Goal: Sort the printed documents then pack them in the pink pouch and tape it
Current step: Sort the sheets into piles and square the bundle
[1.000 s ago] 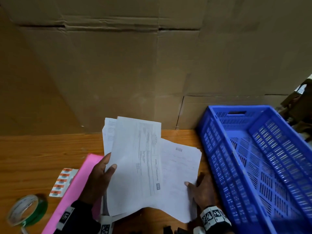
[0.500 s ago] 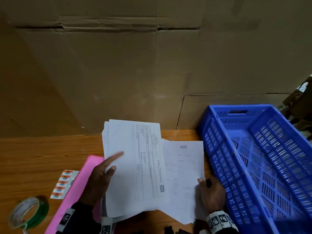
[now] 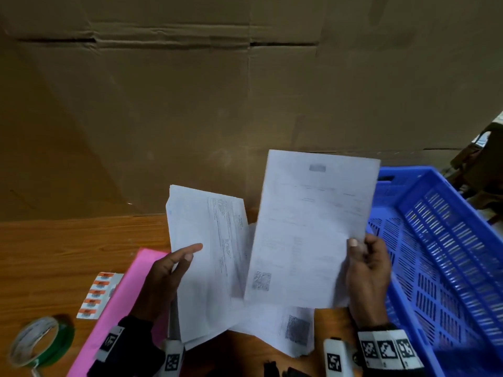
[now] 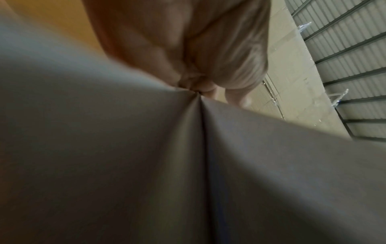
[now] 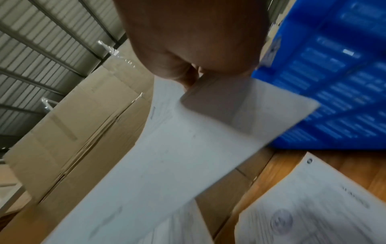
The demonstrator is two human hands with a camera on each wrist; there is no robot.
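From the head camera, the person's right hand (image 3: 366, 278) pinches a single white printed sheet (image 3: 310, 229) by its right edge, thumb on the face and fingers curled behind, holding it upright above the brown wooden table (image 3: 68, 254). The left hand (image 3: 166, 278) grips a sheaf of white printed documents (image 3: 212, 257) from the left, thumb laid across the top page and forefinger stretched out straight along it. More printed pages (image 3: 288, 327) lie flat on the table under both. The flat pink pouch (image 3: 122, 300) lies on the table beneath the left forearm, with a strip of orange-and-white labels (image 3: 98, 295) just beside it and a green-cored roll of clear tape (image 3: 40, 341) nearer the corner. A blue perforated plastic crate (image 3: 441, 268) stands to the right; brown cardboard boxes (image 3: 217, 104) rise behind.

The left wrist camera is blurred: the palm closes on creased grey paper (image 4: 188, 165).

The right wrist camera shows fingertips (image 5: 188, 79) pinching the sheet's edge before the crate.
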